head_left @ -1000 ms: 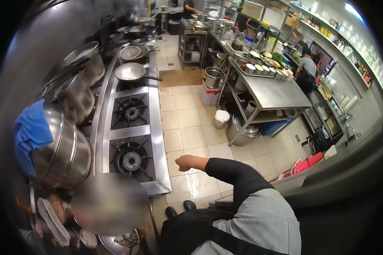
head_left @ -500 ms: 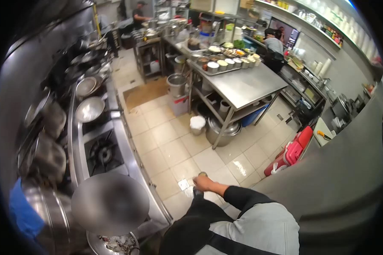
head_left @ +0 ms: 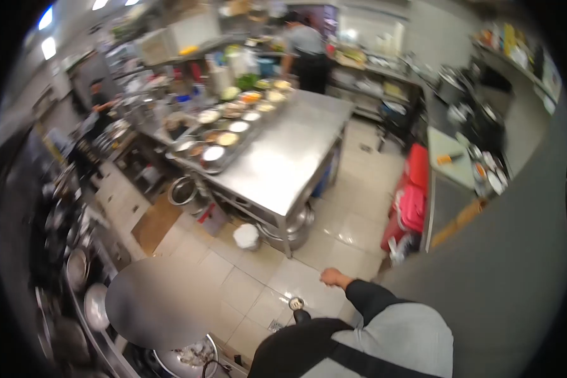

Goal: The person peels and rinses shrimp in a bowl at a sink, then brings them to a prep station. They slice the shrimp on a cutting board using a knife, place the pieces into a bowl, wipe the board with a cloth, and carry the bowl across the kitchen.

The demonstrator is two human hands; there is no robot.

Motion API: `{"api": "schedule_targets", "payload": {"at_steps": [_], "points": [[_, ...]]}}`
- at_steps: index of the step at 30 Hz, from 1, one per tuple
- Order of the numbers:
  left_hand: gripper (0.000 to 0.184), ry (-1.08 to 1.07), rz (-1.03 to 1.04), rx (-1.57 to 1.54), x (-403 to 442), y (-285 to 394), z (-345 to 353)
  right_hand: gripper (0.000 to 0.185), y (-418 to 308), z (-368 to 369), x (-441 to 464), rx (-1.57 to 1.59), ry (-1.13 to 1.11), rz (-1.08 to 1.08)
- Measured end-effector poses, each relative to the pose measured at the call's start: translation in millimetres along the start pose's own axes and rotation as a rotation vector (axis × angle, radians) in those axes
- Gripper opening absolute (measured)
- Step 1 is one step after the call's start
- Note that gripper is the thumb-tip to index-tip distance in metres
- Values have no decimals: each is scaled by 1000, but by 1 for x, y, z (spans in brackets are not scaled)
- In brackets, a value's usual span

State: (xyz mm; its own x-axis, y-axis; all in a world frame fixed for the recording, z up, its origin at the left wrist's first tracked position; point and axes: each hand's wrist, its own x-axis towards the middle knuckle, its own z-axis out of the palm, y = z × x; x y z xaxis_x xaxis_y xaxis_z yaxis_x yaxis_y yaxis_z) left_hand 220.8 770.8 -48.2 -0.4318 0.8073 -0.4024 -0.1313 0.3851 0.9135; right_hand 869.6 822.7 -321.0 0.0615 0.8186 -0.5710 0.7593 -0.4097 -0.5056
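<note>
The right hand (head_left: pixel 335 277) hangs over the floor (head_left: pixel 283 277), between the wearer's body and the near end of the table (head_left: pixel 296 151); its fingers look curled, but blur leaves me unable to tell whether they are fully closed or hold anything small. The left hand is out of view, so its state cannot be told. At the bottom edge sits the pan (head_left: pixel 167 361), its food (head_left: pixel 198 354) lying inside; whether a burner or the hidden hand bears it is unclear. Filling the pan looks done, at least in part; how far the food is cooked, and how much is left to do, I cannot judge from here. None of the food shows on a plate. Another pan, the wok (head_left: pixel 97 307), rests on the stove (head_left: pixel 110 353) at left. Tubs (head_left: pixel 213 155) of ingredients stand filled along the table, and a knife (head_left: pixel 448 158) lies unheld on the board (head_left: pixel 446 142). A co-worker (head_left: pixel 305 44) stands beyond the table, well apart from the right hand.
</note>
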Motion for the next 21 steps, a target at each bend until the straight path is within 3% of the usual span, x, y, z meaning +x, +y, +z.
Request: {"api": "schedule_targets", "payload": {"at_steps": [1, 2, 4, 6, 7, 8, 9, 11, 12, 13, 14, 15, 16, 17, 18, 19, 20, 21], "points": [[18, -52, -8, 65, 21, 10, 10, 33, -6, -6, -5, 148, 124, 45], [19, -98, -25, 59, 37, 28, 35, 29, -12, -15, -9, 191, 238, -36], [23, -198, -64, 3, 70, 55, 116, 25, -18, -20, -11, 506, 337, 39], [26, -279, -116, -70, 99, 65, 190, 25, -20, -31, -27, 601, 414, 121], [28, -439, -277, -112, 146, 63, 203, 25, -20, -33, -33, 668, 452, 147], [29, -585, -34, 119, 160, 69, 235, 25, -4, -29, -32, 687, 470, 179], [32, -722, 218, 341, 174, 74, 268, 24, 16, -27, -37, 572, 447, 140], [38, -785, -221, -231, 184, 87, 376, 20, 52, -20, -53, 133, 374, 92], [34, -780, -228, -177, 170, 104, 416, 18, 69, -16, -69, -189, 314, 80], [27, -863, -254, -142, 192, 98, 446, 17, 82, -5, -86, -125, 311, 220], [21, -861, -268, -68, 189, 107, 480, 26, 117, 19, -94, 275, 140, 493], [15, -864, -290, -52, 181, 112, 517, 19, 163, 70, -100, -194, 317, 157], [15, -881, -304, -10, 191, 111, 549, 20, 197, 117, -88, -241, 352, 262], [17, -981, -311, -21, 163, 130, 589, 20, 160, 54, -128, -180, 180, 304], [18, -984, -355, 19, 157, 135, 621, 20, 179, 73, -142, -135, 278, 299], [18, -946, -376, 73, 147, 137, 656, 15, 194, 105, -142, 272, 572, 429], [21, -1010, -344, 139, 148, 132, 686, 22, 165, 73, -159, -82, 652, 339], [22, -1045, -355, 200, 145, 125, 717, 25, 215, 106, -152, 54, 497, 450]]}}
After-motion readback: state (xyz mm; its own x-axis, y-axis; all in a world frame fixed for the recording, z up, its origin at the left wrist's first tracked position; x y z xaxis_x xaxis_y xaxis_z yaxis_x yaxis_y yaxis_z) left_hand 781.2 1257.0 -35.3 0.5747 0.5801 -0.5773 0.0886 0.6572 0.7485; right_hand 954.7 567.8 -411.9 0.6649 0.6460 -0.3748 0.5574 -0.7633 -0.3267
